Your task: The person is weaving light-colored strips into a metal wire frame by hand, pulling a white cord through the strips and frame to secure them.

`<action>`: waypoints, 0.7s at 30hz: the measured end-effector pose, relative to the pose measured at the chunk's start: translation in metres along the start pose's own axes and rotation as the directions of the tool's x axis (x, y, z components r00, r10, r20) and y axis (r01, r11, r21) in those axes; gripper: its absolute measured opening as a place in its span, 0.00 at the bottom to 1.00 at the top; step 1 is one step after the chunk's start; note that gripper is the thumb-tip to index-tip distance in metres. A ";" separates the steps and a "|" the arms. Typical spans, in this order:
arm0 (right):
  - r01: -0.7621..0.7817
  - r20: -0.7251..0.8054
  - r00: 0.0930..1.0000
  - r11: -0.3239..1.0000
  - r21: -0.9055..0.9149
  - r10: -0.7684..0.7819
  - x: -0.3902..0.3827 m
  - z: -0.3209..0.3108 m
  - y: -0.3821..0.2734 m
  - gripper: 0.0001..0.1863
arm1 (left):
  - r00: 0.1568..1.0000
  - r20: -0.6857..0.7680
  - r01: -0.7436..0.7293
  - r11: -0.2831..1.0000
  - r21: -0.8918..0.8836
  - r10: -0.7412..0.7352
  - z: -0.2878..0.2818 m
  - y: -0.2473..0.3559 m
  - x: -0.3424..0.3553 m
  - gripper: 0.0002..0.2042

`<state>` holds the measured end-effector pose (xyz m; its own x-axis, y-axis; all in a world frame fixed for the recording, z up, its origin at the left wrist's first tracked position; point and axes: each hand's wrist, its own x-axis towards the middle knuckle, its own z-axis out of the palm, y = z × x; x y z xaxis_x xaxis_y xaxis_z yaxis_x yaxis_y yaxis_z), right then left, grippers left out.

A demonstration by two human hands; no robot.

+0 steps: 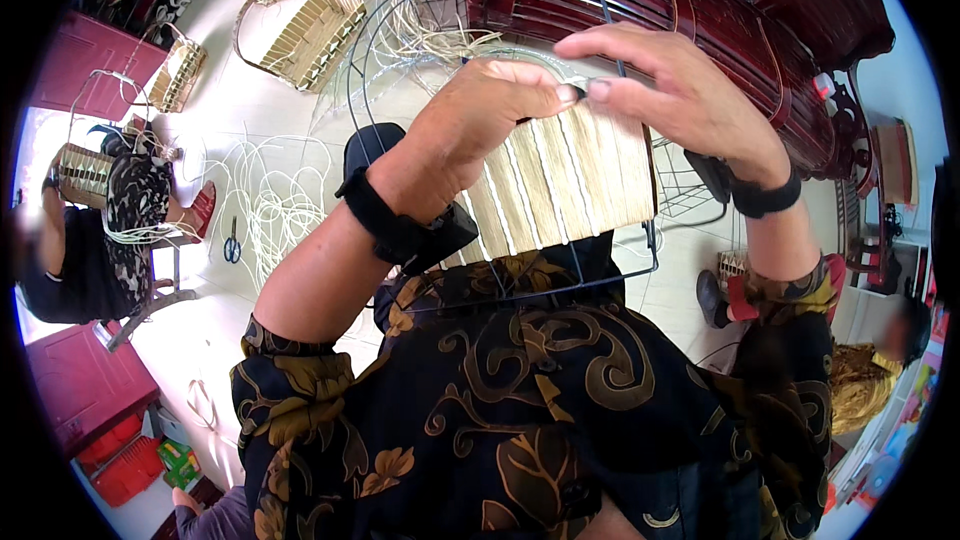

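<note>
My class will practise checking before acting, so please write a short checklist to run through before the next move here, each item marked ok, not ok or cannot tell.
1. Left hand at the basket's far edge: ok.
2. Right hand near the left: ok, thumb tips close together, forefinger spread from the thumb.
3. What the left hand pinches: cannot tell, too small and partly hidden.
4. Scissors in hand: not ok, they lie on the floor to the left.
5. Loose strands tidy: not ok, tangled beside the scissors.
</note>
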<state>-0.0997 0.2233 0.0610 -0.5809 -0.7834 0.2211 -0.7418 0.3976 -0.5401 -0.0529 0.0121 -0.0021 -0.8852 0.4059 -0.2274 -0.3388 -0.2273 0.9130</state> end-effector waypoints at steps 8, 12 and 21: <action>-0.200 0.319 0.931 0.979 0.038 0.178 0.023 -0.007 -0.008 0.14 | 1.000 -0.017 -0.027 1.000 0.003 0.027 0.000 -0.002 0.000 0.08; -0.372 0.303 0.895 0.923 0.100 0.327 0.024 -0.007 -0.012 0.10 | 0.999 0.020 0.043 0.996 -0.080 -0.041 -0.002 0.005 0.000 0.09; -0.407 0.281 0.878 0.913 0.017 0.387 0.031 -0.005 -0.010 0.09 | 0.998 0.068 -0.015 0.993 0.117 0.007 -0.013 0.000 0.001 0.08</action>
<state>-0.1121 0.1971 0.0774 -0.7027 -0.6687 -0.2429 -0.4350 0.6740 -0.5971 -0.0582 0.0010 -0.0073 -0.8637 0.4638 -0.1973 -0.2856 -0.1278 0.9498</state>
